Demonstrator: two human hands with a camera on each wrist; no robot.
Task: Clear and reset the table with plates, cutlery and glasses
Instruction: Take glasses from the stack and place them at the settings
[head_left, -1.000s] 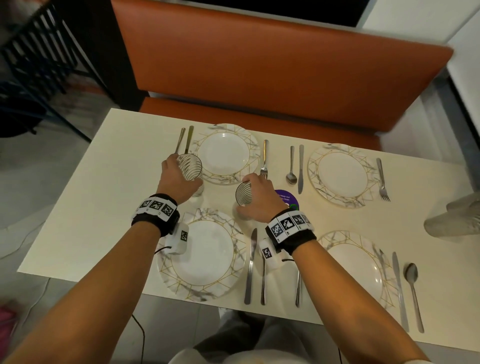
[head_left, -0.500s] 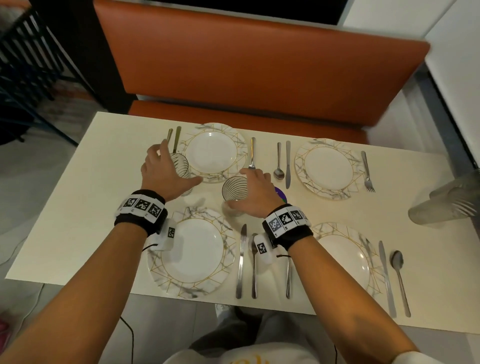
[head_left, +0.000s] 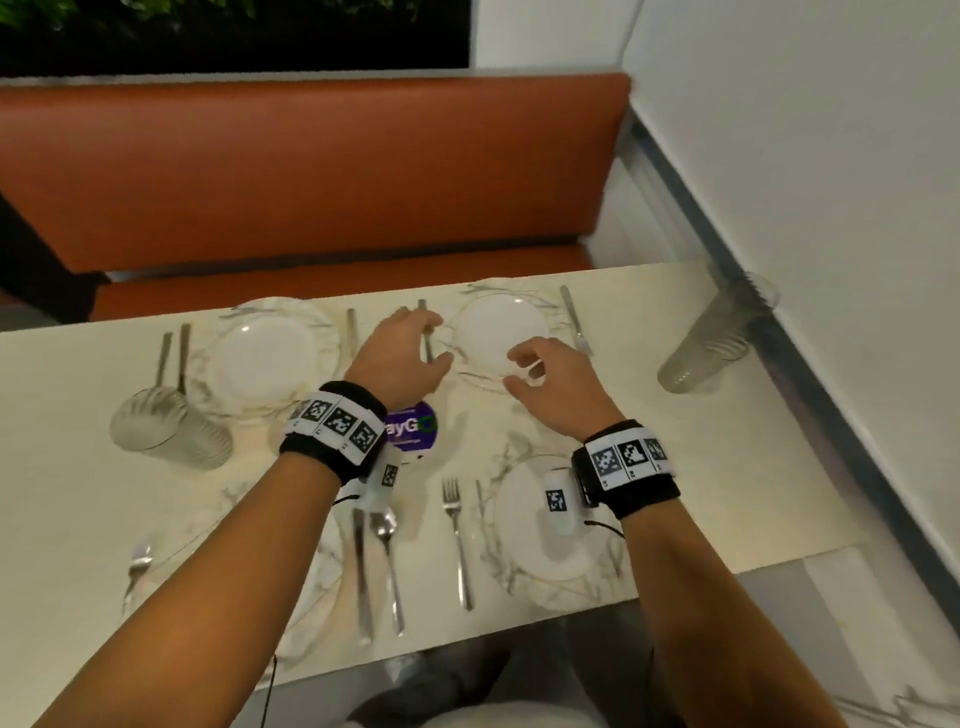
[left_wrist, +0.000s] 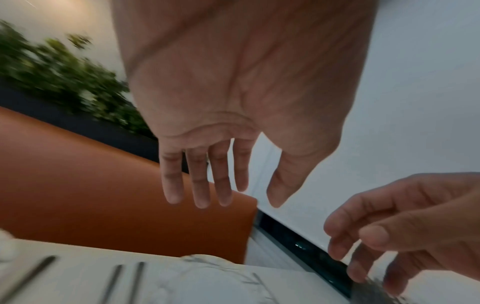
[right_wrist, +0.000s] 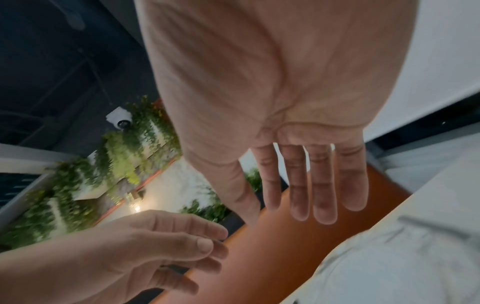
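White plates with thin gold lines sit at four places on the pale table (head_left: 727, 467). Both hands hover over the far right plate (head_left: 501, 332), holding nothing. On the left hand (head_left: 400, 358) the fingers (left_wrist: 197, 181) are straight and slightly apart, the thumb spread to one side, above a knife lying just left of that plate. On the right hand (head_left: 558, 384) the fingers (right_wrist: 322, 185) are also straight and loosely spread, over the plate's near rim. A fork (head_left: 574, 319) lies just right of this plate. The far left plate (head_left: 265, 358) has cutlery on either side, and a ribbed glass (head_left: 166, 428) stands near its left corner. Another stack of glasses (head_left: 717, 338) stands at the table's right edge by the wall. The near right plate (head_left: 524, 530) lies under the right wrist, with a fork (head_left: 457, 540) to its left, then a spoon (head_left: 387, 556) and a knife (head_left: 362, 571). A purple sticker (head_left: 413, 431) marks the table's middle. Behind the table runs an orange bench (head_left: 311, 171).
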